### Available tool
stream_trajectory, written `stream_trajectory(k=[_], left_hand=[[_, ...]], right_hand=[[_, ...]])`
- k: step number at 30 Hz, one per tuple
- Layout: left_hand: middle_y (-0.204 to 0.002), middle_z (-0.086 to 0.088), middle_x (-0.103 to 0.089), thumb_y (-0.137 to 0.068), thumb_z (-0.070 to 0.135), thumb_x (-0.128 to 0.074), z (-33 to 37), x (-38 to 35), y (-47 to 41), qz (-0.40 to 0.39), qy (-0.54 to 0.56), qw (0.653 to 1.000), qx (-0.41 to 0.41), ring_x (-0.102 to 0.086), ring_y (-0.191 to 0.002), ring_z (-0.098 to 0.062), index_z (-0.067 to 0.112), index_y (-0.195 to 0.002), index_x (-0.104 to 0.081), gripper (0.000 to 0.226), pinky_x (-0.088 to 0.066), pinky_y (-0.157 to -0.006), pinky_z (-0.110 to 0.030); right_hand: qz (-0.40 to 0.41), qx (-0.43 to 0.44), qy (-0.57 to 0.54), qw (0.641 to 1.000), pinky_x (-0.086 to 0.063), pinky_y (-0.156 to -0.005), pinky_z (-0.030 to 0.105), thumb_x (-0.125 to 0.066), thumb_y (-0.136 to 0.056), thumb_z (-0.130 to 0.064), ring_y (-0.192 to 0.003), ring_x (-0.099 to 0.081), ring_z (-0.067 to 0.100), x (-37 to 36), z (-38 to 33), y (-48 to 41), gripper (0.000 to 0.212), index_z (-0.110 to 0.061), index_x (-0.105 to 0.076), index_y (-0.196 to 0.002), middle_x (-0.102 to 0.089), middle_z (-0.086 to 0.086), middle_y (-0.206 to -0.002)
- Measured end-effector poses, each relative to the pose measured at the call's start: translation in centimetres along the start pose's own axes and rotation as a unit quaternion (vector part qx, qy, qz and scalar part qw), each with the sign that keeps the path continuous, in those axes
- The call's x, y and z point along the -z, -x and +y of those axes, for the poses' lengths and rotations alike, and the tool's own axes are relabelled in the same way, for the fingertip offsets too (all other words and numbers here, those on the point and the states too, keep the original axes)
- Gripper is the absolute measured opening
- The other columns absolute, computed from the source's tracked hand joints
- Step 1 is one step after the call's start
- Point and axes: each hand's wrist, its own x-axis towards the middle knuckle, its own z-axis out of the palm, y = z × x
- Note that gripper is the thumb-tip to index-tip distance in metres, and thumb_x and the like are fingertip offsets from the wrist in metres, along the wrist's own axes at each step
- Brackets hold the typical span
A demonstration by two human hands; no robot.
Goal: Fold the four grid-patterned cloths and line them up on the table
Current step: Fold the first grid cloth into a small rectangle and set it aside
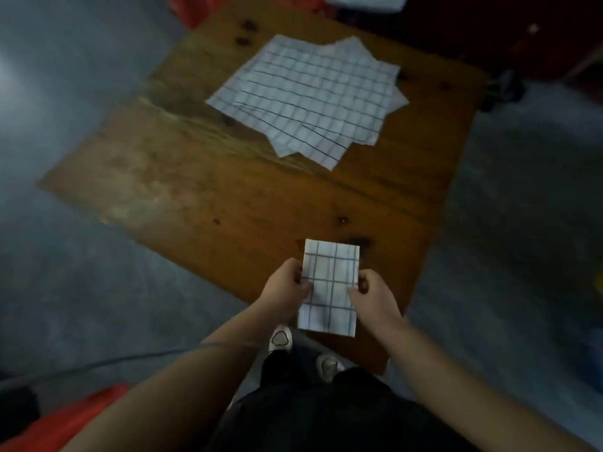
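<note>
A small folded grid-patterned cloth is at the near edge of the wooden table, its near end reaching past the edge. My left hand pinches its left side and my right hand pinches its right side. At the far side of the table lies a loose stack of unfolded white cloths with dark grid lines, fanned so their corners stick out at different angles.
The table stands on a grey floor. Something red lies at the lower left, and a thin cable runs across the floor there. Dark furniture stands beyond the table's far right corner. My shoes show under the near edge.
</note>
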Motion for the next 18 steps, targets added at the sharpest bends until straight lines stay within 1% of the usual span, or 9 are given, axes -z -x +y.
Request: stream_trajectory(k=[1,3,6,8,11,12,13,15,18], left_hand=[[-0.106,0.006,-0.066,-0.096,0.019,-0.064,-0.1,0.0,-1.2,-0.028,-0.023,0.999,0.002,-0.064,-0.093,-0.010,0.025,-0.114,-0.056,0.021,-0.057,-0.078,-0.032],[-0.107,0.006,-0.065,-0.095,0.019,-0.065,-0.2,-0.4,-2.8,-0.078,-0.049,0.996,0.008,-0.064,-0.097,-0.013,0.022,-0.122,-0.055,0.029,-0.058,-0.085,-0.038],[-0.114,0.003,-0.065,-0.095,0.017,-0.064,-0.6,-0.8,-4.1,-0.113,-0.064,0.991,0.008,-0.065,-0.105,-0.018,0.019,-0.128,-0.053,0.034,-0.058,-0.091,-0.043],[-0.115,0.001,-0.064,-0.096,0.017,-0.063,-0.9,-0.9,-4.3,-0.121,-0.076,0.990,0.002,-0.064,-0.105,-0.019,0.017,-0.129,-0.052,0.035,-0.058,-0.088,-0.041],[-0.113,0.002,-0.063,-0.097,0.019,-0.063,-1.4,-0.7,-4.5,-0.133,-0.099,0.986,-0.010,-0.063,-0.097,-0.015,0.016,-0.132,-0.046,0.039,-0.056,-0.074,-0.030],[-0.114,0.001,-0.063,-0.097,0.020,-0.064,-1.4,-0.5,-4.4,-0.137,-0.115,0.984,-0.011,-0.063,-0.098,-0.016,0.017,-0.132,-0.044,0.041,-0.056,-0.074,-0.030],[-0.115,-0.001,-0.062,-0.096,0.022,-0.065,-1.3,-0.1,-4.3,-0.140,-0.140,0.980,-0.015,-0.063,-0.099,-0.018,0.019,-0.131,-0.043,0.043,-0.057,-0.077,-0.033],[-0.114,-0.001,-0.060,-0.094,0.024,-0.066,-0.6,0.7,-4.0,-0.129,-0.226,0.965,-0.042,-0.063,-0.098,-0.018,0.021,-0.131,-0.043,0.044,-0.058,-0.081,-0.039],[-0.120,-0.001,-0.057,-0.096,0.028,-0.061,1.1,2.1,-3.2,-0.104,-0.361,0.920,-0.115,-0.059,-0.105,-0.019,0.022,-0.135,-0.044,0.043,-0.055,-0.086,-0.038]], right_hand=[[0.026,-0.025,-0.005,0.999,-0.041,-0.067,0.028,-0.059,-0.099,-0.024,-0.089,-0.057,0.010,-0.4,0.3,-0.4,0.018,-0.027,-0.051,-0.115,-0.059,-0.009,-0.104],[0.063,-0.062,-0.018,0.996,-0.039,-0.058,0.022,-0.060,-0.099,-0.025,-0.080,-0.055,0.003,-1.1,0.9,-1.0,0.024,-0.026,-0.053,-0.122,-0.056,-0.013,-0.099],[0.084,-0.102,-0.017,0.991,-0.042,-0.056,0.022,-0.061,-0.099,-0.026,-0.079,-0.058,0.006,-2.1,1.8,-1.4,0.032,-0.026,-0.050,-0.130,-0.056,-0.013,-0.097],[0.092,-0.123,-0.011,0.988,-0.042,-0.055,0.021,-0.061,-0.099,-0.027,-0.078,-0.059,0.007,-2.7,2.2,-1.5,0.036,-0.025,-0.048,-0.133,-0.056,-0.013,-0.097],[0.102,-0.135,-0.003,0.986,-0.040,-0.057,0.020,-0.064,-0.098,-0.026,-0.081,-0.057,0.006,-3.5,2.7,-1.3,0.040,-0.023,-0.048,-0.134,-0.056,-0.011,-0.098],[0.103,-0.139,-0.004,0.985,-0.040,-0.058,0.020,-0.064,-0.097,-0.026,-0.083,-0.058,0.006,-3.5,2.8,-1.1,0.041,-0.022,-0.048,-0.135,-0.057,-0.010,-0.099],[0.103,-0.145,-0.007,0.984,-0.040,-0.059,0.020,-0.064,-0.097,-0.025,-0.084,-0.058,0.006,-3.5,2.8,-1.0,0.041,-0.021,-0.048,-0.136,-0.058,-0.009,-0.100],[0.106,-0.156,-0.004,0.982,-0.042,-0.060,0.021,-0.061,-0.098,-0.023,-0.085,-0.058,0.007,-3.2,2.8,-0.5,0.040,-0.021,-0.049,-0.136,-0.058,-0.009,-0.101],[0.119,-0.142,0.039,0.982,-0.046,-0.064,0.023,-0.056,-0.099,-0.025,-0.088,-0.058,0.006,-1.8,2.6,0.8,0.037,-0.026,-0.050,-0.135,-0.056,-0.010,-0.107]])
